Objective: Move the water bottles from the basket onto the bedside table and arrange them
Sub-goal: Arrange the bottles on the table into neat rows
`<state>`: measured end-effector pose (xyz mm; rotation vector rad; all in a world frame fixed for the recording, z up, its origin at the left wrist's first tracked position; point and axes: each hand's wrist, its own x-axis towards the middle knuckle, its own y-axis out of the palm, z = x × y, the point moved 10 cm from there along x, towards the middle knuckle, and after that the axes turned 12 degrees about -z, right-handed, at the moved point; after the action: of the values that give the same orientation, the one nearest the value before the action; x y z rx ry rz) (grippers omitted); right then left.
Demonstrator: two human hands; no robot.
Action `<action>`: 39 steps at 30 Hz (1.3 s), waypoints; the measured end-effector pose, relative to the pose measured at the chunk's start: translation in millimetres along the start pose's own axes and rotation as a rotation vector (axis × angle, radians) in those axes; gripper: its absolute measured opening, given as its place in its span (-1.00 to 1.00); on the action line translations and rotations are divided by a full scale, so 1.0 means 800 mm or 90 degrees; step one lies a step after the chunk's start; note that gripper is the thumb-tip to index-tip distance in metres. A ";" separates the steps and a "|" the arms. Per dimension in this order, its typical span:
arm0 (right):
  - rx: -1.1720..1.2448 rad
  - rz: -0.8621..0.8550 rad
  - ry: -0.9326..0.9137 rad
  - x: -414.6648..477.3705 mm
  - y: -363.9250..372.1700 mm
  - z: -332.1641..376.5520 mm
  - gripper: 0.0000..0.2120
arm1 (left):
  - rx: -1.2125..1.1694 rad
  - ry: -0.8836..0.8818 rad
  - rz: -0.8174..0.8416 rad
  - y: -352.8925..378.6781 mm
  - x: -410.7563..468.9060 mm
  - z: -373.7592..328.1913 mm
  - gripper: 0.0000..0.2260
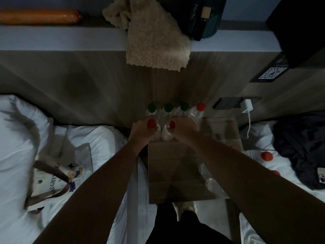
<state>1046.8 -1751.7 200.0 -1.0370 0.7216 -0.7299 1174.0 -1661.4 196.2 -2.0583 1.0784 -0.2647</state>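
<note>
Both forearms reach from the near edge over the wooden bedside table (163,164). The left hand (140,132) has its fingers wrapped around a red-capped bottle (151,124); the right hand (182,128) has its fingers closed around a second red-capped bottle (172,125). Both bottles stand touching, just in front of the back row: three green-capped bottles (168,108) and one red-capped (201,106).

Risk: the rows are packed tight, so any push on release could topple the back row. More bottles (266,156) lie on the right bed. The basket is not identifiable.

The room is dim; white bedding flanks the table, a tote bag (58,178) at left.
</note>
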 end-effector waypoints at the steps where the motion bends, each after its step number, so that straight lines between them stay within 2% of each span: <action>1: -0.005 -0.002 -0.001 0.003 -0.001 0.002 -0.87 | -0.001 0.002 0.001 0.000 0.001 -0.002 -0.81; 5: 0.008 -0.011 -0.016 0.011 0.002 0.010 -0.86 | 0.004 0.011 0.014 0.007 0.006 -0.004 -0.92; 8: 0.005 -0.013 -0.042 0.015 0.010 0.013 -0.83 | 0.003 0.003 0.014 0.014 0.006 0.000 -0.88; 14: 0.013 -0.022 -0.039 0.009 0.021 0.007 -0.91 | -0.020 0.007 0.024 0.023 0.003 0.007 -0.86; 19: 0.006 -0.014 -0.034 0.019 0.019 0.010 -0.87 | -0.012 0.004 0.019 0.022 0.007 0.009 -0.69; 22: 0.028 -0.021 -0.002 0.018 0.019 0.005 -0.85 | -0.008 -0.015 0.014 0.026 0.004 0.016 -0.70; 28: 0.129 0.015 0.032 -0.004 0.014 -0.012 -0.70 | -0.075 -0.088 -0.038 0.026 -0.006 0.031 -0.64; 31: 0.134 0.046 0.049 -0.018 0.008 -0.020 -0.60 | -0.105 -0.136 -0.050 0.028 -0.023 0.041 -0.54; 34: 0.138 0.094 0.012 -0.044 -0.006 -0.022 -0.67 | -0.137 -0.182 -0.080 0.029 -0.055 0.053 -0.39; 36: 0.201 0.105 0.063 -0.069 -0.015 -0.046 -0.68 | -0.125 -0.173 -0.093 0.032 -0.084 0.054 -0.37; 39: 0.212 0.068 0.122 -0.105 -0.037 -0.089 -0.64 | -0.073 -0.120 -0.093 0.042 -0.126 0.042 -0.46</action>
<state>936.8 -1728.4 218.4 -0.6277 0.7824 -0.8310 1108.1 -1576.7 166.3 -2.2175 0.8481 -0.0800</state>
